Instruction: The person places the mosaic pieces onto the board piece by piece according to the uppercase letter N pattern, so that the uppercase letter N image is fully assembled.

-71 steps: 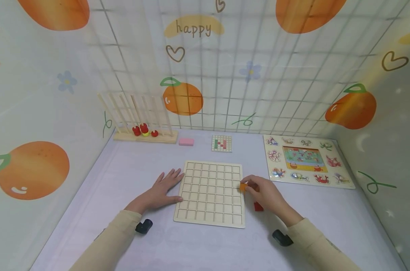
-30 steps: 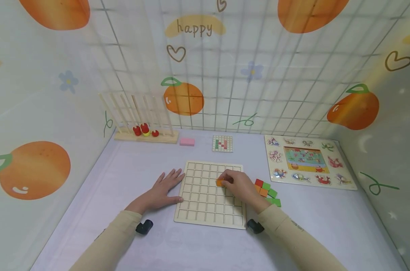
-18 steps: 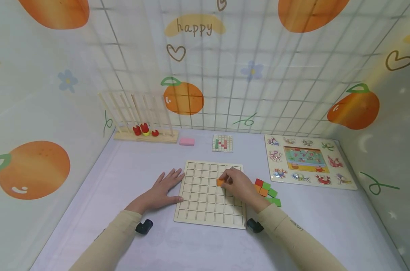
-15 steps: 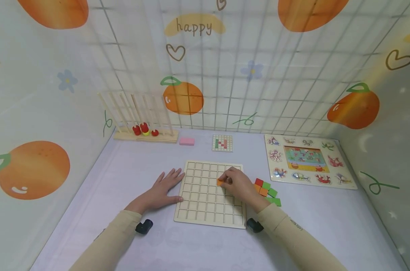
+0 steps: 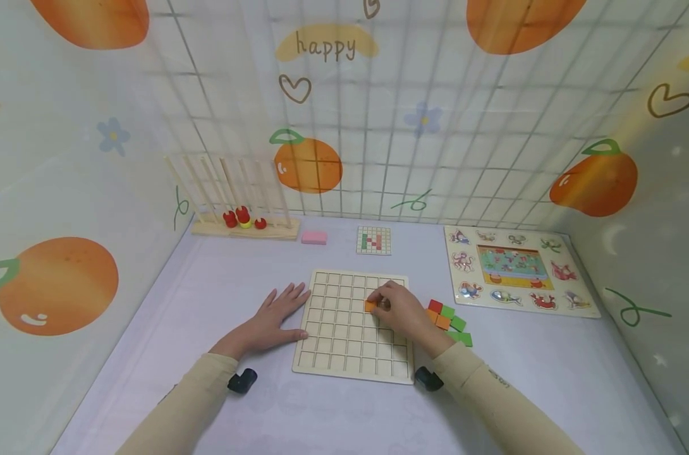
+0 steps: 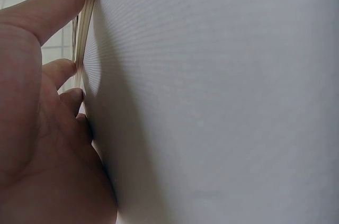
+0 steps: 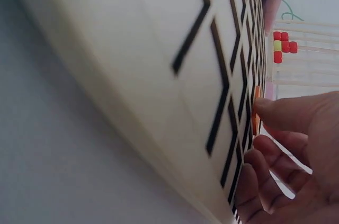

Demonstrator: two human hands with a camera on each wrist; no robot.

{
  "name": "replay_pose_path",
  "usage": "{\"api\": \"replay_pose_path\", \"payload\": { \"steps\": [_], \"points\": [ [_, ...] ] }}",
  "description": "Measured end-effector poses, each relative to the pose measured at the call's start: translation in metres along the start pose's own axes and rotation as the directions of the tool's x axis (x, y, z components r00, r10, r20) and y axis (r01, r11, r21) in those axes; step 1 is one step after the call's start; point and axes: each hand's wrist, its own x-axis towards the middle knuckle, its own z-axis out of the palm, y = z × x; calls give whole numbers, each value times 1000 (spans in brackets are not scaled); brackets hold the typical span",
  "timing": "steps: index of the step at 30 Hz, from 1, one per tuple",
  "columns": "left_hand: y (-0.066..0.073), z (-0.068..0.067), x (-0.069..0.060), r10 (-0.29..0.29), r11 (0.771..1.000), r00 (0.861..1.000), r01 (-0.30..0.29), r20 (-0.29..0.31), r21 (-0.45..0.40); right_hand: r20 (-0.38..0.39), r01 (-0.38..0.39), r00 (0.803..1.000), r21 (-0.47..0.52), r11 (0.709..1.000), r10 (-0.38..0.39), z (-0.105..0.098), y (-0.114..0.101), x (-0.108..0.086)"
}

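Observation:
A wooden grid board (image 5: 344, 349) lies flat on the white table. My right hand (image 5: 400, 311) is over its right half and pinches a small orange square tile (image 5: 370, 306) at a cell in the upper middle. In the right wrist view the orange tile (image 7: 257, 110) shows on edge between thumb and fingers, at the board's surface. My left hand (image 5: 268, 324) rests on the table with fingers spread, thumb and fingertips touching the board's left edge. The left wrist view shows these fingertips against the wooden edge (image 6: 85, 33).
Loose red, orange and green tiles (image 5: 448, 321) lie right of the board, partly behind my right wrist. At the back stand a peg rack (image 5: 244, 230) with beads, a pink block (image 5: 313, 237) and a pattern card (image 5: 373, 241). A sea-animal puzzle (image 5: 515, 272) lies at the back right.
My right hand has carried the orange tile leftward from the board's right edge onto the grid, uncovering the loose tiles. Over the last second it stays nearly still. The left hand has not moved.

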Motion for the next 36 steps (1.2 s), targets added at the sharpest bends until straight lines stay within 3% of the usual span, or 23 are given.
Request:
{"api": "replay_pose_path", "payload": {
  "steps": [9, 16, 22, 36],
  "points": [
    [2, -1, 0, 2, 1000, 1000, -2, 0, -7, -34, -5, 999, 20, 1000, 5, -2, 4, -11],
    [4, -3, -1, -5, 1000, 1000, 5, 1, -4, -78, -24, 997, 69, 997, 29, -16, 8, -29],
    [4, -3, -2, -3, 1000, 1000, 3, 0, -6, -108, -20, 994, 11, 1000, 21, -32, 25, -44],
    [4, -3, -2, -5, 1000, 1000, 5, 0, -18, -92, -134, 988, -137, 981, 122, -49, 61, -60]
  ]
}}
